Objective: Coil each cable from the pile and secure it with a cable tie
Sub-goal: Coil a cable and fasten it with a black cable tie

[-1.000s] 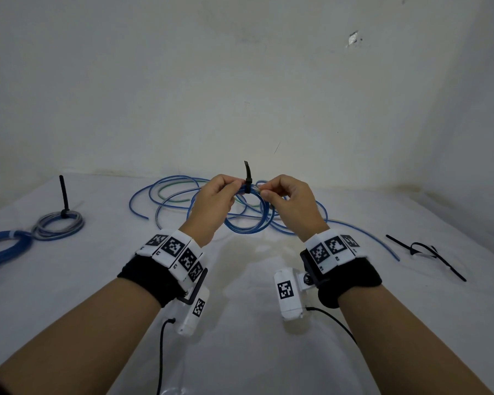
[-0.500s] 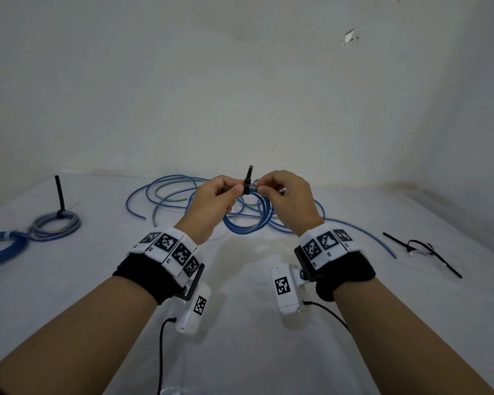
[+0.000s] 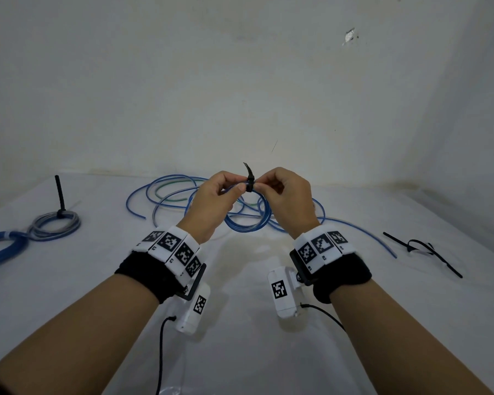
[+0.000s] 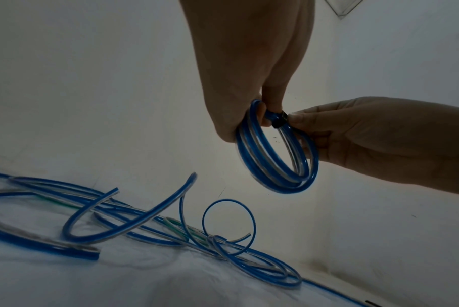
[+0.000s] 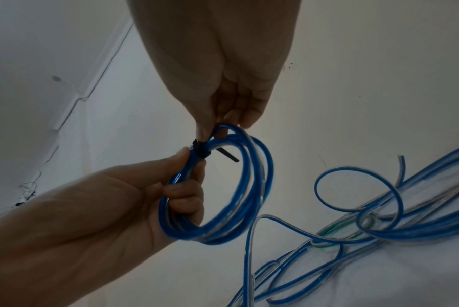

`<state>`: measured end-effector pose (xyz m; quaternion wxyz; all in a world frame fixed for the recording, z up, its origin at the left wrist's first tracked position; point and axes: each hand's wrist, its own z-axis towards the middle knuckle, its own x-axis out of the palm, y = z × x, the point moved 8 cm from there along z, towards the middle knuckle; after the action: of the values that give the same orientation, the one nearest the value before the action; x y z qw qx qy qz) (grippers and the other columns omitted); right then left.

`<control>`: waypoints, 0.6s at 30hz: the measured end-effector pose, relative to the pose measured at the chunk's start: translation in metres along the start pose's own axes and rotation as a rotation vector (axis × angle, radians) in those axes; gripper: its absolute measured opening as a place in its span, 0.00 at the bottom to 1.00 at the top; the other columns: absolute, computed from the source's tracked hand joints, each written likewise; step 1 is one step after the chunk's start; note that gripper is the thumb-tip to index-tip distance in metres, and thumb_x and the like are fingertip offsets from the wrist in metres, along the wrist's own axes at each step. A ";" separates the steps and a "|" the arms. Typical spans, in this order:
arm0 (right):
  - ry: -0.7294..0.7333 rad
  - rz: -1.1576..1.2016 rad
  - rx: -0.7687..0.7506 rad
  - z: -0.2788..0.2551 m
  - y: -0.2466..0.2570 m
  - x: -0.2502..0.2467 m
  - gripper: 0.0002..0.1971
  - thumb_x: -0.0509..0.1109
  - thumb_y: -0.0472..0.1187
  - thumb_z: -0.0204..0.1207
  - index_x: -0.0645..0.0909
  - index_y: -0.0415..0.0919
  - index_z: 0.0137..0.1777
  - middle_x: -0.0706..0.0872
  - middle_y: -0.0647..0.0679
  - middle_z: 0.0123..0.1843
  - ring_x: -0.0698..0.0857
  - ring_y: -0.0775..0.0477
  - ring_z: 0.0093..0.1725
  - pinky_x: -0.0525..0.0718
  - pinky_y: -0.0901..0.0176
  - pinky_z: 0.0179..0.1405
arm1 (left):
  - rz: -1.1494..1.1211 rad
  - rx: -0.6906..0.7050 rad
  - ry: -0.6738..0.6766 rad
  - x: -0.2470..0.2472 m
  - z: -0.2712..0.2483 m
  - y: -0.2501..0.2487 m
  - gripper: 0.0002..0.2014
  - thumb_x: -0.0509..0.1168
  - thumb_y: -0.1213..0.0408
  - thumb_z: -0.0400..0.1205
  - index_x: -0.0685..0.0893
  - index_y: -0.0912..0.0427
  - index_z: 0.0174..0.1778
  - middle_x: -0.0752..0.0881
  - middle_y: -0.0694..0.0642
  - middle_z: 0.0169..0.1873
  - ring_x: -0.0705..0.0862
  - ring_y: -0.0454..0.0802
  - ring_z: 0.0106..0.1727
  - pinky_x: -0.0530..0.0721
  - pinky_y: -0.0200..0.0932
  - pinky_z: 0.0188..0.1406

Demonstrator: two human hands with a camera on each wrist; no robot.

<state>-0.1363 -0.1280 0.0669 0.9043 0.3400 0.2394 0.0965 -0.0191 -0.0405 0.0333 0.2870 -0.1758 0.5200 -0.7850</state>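
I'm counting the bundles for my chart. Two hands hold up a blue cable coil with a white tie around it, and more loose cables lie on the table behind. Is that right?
Almost. The tie around the blue cable coil is black, not white; the right wrist view shows it plainly. The rest holds: the left hand and right hand hold the coil up, and loose cables lie on the table behind.

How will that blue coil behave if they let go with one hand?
The blue coil would probably keep its ring shape: a black cable tie already cinches the loops. It looks springy, so the untied side may splay. Likely light, since the left hand and right hand hold it by fingertips.
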 end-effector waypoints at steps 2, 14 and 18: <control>0.001 -0.006 -0.020 0.000 0.001 0.000 0.01 0.74 0.33 0.73 0.86 0.37 0.41 0.86 0.49 0.37 0.85 0.52 0.39 0.85 0.60 0.43 | 0.007 0.005 0.001 0.001 -0.001 0.002 0.05 0.64 0.67 0.83 0.83 0.56 0.51 0.82 0.39 0.30 0.74 0.38 0.30 0.73 0.36 0.34; 0.069 0.014 0.049 -0.006 -0.010 0.009 0.07 0.73 0.32 0.73 0.83 0.42 0.48 0.80 0.49 0.47 0.80 0.50 0.34 0.76 0.72 0.38 | 0.044 0.056 -0.104 -0.008 -0.001 -0.003 0.04 0.65 0.66 0.82 0.83 0.58 0.50 0.86 0.48 0.40 0.81 0.33 0.37 0.76 0.26 0.37; 0.047 0.000 0.002 -0.004 -0.005 0.009 0.06 0.73 0.30 0.71 0.84 0.40 0.45 0.83 0.49 0.38 0.81 0.53 0.36 0.80 0.64 0.40 | 0.073 0.065 -0.083 -0.006 -0.002 -0.006 0.06 0.62 0.67 0.83 0.83 0.59 0.51 0.84 0.45 0.35 0.79 0.32 0.32 0.74 0.24 0.34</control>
<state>-0.1304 -0.1261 0.0578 0.8981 0.3384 0.2607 0.1042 -0.0173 -0.0337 0.0380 0.3424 -0.1799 0.4881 -0.7824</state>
